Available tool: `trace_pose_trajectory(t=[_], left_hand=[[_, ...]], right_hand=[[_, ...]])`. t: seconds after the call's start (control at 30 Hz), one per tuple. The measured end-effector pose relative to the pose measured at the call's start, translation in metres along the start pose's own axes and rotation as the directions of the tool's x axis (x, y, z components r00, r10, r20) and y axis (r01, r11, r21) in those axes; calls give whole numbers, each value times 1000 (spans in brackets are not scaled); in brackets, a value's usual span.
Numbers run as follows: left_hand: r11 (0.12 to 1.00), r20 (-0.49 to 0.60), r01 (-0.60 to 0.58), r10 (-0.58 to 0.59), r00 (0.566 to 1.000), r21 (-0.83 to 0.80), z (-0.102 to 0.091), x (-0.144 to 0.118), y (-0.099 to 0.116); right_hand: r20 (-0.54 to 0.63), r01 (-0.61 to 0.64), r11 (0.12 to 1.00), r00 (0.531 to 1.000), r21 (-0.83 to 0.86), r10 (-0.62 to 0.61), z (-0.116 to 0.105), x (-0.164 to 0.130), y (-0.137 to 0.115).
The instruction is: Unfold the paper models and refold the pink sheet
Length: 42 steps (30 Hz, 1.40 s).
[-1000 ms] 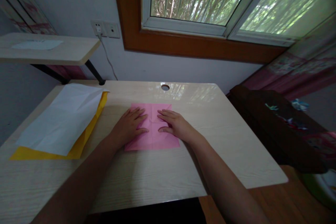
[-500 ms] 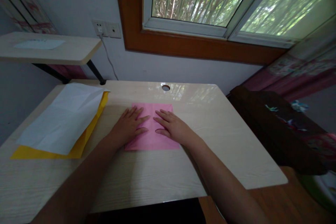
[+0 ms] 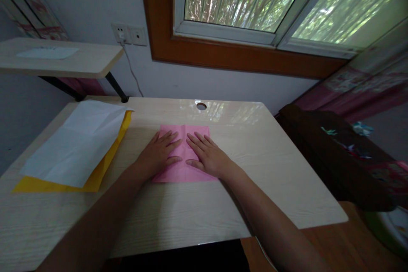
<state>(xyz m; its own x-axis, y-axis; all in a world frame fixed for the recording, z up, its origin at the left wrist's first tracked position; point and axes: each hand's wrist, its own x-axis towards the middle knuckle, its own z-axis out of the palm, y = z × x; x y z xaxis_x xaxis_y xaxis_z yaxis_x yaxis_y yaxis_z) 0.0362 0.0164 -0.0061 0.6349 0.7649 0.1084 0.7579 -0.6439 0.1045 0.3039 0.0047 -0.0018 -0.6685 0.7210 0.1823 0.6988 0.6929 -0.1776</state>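
A pink sheet of paper lies flat on the pale wood-grain desk, with a faint crease running down its middle. My left hand rests on the paper's left half, palm down and fingers spread. On the right half lies my right hand, also flat with its fingers apart. A narrow strip of pink shows between the two sets of fingertips. Both palms cover part of the sheet's surface.
To the left, a creased white sheet lies over a yellow sheet. A raised shelf on black legs stands at the back left. A round cable hole is near the desk's far edge. Dark furniture with small colourful items stands at the right.
My right hand has shifted slightly and its fingers have turned a little on the paper. My left hand has barely moved. The pink sheet stays in place.
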Motion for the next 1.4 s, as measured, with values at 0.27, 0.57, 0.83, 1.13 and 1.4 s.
trace_pose_trajectory(t=[0.27,0.57,0.83,1.13,1.4], left_hand=[[1000,-19,17,-17,1000,-22,-1,-1,2],[998,-26,5,-6,1000,-68,-3,0,-7],[985,-29,20,-25,999,-169,-6,1,-16],[972,-66,-11,-5,998,-234,-12,1,-17],[941,4,-21,24,1000,-338,-13,0,-33]], right_hand=[[4,-63,998,998,5,63,-4,0,3],[-1,-82,997,997,-9,82,-5,-3,8],[-31,-33,999,999,25,34,-6,-2,17],[-85,-7,997,996,72,13,-4,1,20],[-108,19,992,994,122,-6,-8,-1,33]])
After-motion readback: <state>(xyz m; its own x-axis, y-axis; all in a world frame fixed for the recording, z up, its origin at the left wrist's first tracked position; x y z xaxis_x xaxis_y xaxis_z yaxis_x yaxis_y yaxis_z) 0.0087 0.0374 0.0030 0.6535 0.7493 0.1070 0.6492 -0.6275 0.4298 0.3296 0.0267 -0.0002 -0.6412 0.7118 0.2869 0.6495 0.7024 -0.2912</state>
